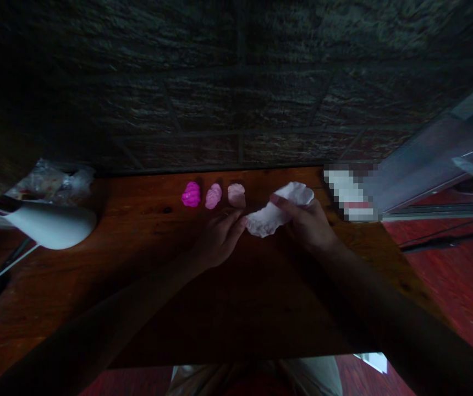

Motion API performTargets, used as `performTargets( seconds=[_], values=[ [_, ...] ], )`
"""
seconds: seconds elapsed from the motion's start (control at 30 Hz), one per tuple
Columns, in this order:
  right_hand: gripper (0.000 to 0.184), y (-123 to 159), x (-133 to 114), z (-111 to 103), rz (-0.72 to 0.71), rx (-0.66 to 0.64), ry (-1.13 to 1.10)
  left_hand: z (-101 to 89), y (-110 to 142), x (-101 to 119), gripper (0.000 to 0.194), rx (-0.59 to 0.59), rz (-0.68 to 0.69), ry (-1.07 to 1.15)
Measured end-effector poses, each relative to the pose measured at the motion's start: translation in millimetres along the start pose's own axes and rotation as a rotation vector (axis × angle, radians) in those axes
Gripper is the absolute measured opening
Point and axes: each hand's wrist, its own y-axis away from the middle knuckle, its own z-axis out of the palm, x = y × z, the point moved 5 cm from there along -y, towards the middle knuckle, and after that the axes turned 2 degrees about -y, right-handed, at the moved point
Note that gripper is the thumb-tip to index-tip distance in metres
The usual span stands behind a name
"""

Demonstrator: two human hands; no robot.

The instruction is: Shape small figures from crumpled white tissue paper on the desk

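Observation:
A pale, whitish sheet of soft clay [267, 220] with ragged edges is stretched between my two hands, above the wooden table. My left hand [218, 239] pinches its left end between thumb and fingers. On the other side, my right hand [311, 223] grips the wider right part, the thumb lying across its face. Behind my left hand three small lumps lie in a row: a bright magenta clay lump [191, 194], a pink clay lump [213, 196] and a paler pink clay lump [236, 194].
The wooden table [137, 203] meets a dark stone-patterned wall [207, 104]. A white rounded lamp-like object [55, 223] with a cable stands at left, near crumpled clear plastic [55, 181]. A blurred-out white item [350, 193] lies at the right. Beyond is reddish floor [459, 264].

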Motion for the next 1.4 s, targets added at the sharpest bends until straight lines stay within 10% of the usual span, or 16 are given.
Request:
performTargets(
  seconds=[0.27, 0.53, 1.07, 1.4],
  values=[
    [0.037, 9, 4, 14, 0.145, -0.051, -0.040, 0.2, 0, -13, 0.048, 0.061, -0.096, 0.184],
    [0.036, 26, 7, 27, 0.152, -0.117, 0.083, 12.3, 2, -5, 0.049, -0.189, -0.261, 0.646],
    [0.051, 26, 20, 29, 0.113, -0.145, 0.227, 14.9, 2, -11, 0.040, -0.160, -0.389, 0.609],
    [0.042, -12, -26, -41, -0.166, 0.410, 0.118, -0.7, 1, -19, 0.040, 0.056, -0.344, 0.493]
  ],
)
